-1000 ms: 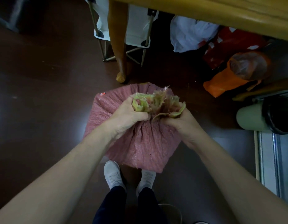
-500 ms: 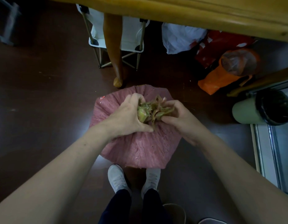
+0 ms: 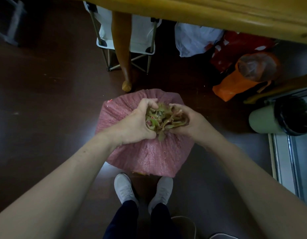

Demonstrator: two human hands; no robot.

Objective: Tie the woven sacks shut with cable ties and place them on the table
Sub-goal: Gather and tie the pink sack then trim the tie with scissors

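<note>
A full pink woven sack point(image 3: 146, 152) stands on the dark floor just in front of my feet. Its mouth point(image 3: 162, 120) is gathered into a crumpled bunch with a greenish lining showing. My left hand point(image 3: 137, 123) grips the left side of that bunch, fingers curled over its top. My right hand point(image 3: 185, 122) grips the right side, thumb and fingers wrapped around the folds. No cable tie is visible. The wooden table point(image 3: 218, 12) runs across the top of the view, its turned leg point(image 3: 123, 54) standing just beyond the sack.
A folding chair point(image 3: 142, 42) stands behind the table leg. White point(image 3: 195, 38), red and orange bags point(image 3: 239, 83) lie under the table at right. A green bin with a black liner point(image 3: 283, 118) lies beside a door track at far right. My white shoes point(image 3: 123, 188) touch the sack's base.
Both hands have drawn the sack's mouth from a wide spread into a tighter bunch and closed in toward each other. The view has shifted slightly lower.
</note>
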